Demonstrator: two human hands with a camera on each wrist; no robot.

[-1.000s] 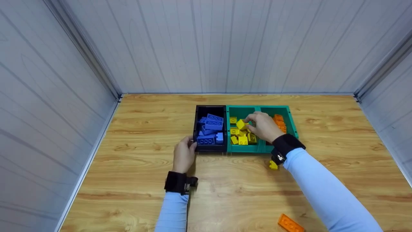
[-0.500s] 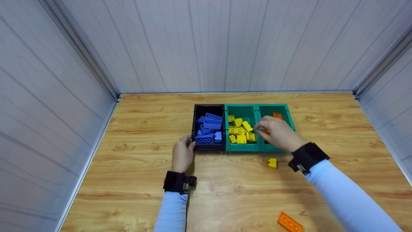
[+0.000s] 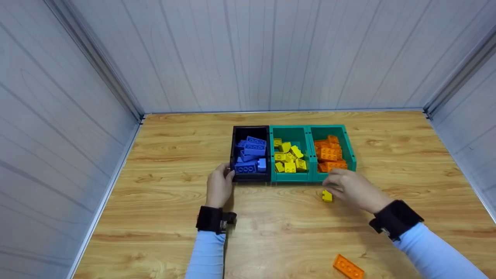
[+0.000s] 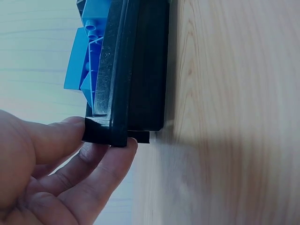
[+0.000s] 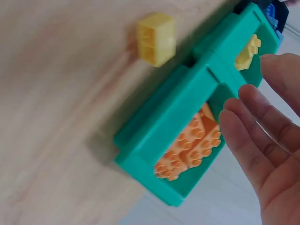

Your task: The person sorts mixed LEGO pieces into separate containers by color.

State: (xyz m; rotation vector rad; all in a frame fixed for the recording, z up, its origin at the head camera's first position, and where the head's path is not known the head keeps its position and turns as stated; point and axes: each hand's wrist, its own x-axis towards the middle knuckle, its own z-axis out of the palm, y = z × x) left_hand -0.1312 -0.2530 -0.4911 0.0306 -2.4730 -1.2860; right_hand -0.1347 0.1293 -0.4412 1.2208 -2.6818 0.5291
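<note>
My left hand pinches the front left corner of the black bin, its thumb on the rim and fingertips underneath. Blue bricks fill that bin. Over the table, at the front of the right green bin, my right hand holds nothing; its fingers are apart from the thumb in the right wrist view. A loose yellow brick lies on the table close to its fingertips, apart from them. Orange bricks lie in the right green bin, and yellow bricks in the middle green bin.
The three bins stand side by side in a row. An orange brick lies on the wooden table near the front edge of the view. Pale panel walls rise at the back and both sides.
The right hand let a yellow brick go in the middle bin, then moved right and toward the front, to the loose yellow brick. My left hand stays on the black bin's corner.
</note>
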